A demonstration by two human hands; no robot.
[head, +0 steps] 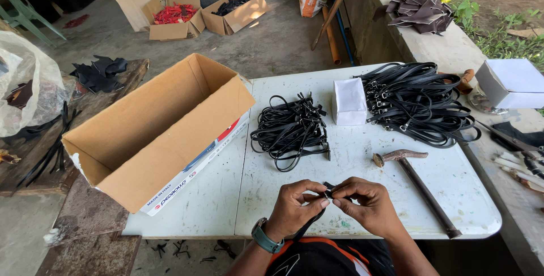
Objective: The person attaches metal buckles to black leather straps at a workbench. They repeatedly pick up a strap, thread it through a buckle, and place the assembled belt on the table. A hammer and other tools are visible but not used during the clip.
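Black strap [313,218] material is pinched between both hands at the 6 o'clock edge of the white table [362,168]; its small buckle end is mostly covered by fingertips, and its lower length drops out of sight below the table edge. Left hand [294,205]: fingers closed on the strap, wristwatch [264,237] partly cut off. Right hand [368,203]: fingers closed on the same strap end; what the fingertips do there cannot be made out. Open cardboard box [164,129], at 10 o'clock from the hands: interior visible, nothing seen in it, far corner hidden by its own wall. Small white box [349,101], at 12 o'clock: closed, contents hidden. Bundle of black straps [292,130] lies just left of it; a larger strap pile [416,103] touches its right side. Hammer [416,182] lies at 2 o'clock. Two far cartons [204,13] at 11 o'clock hold red and black pieces, too small to identify. Second white box [510,82] is cut off at 3 o'clock.
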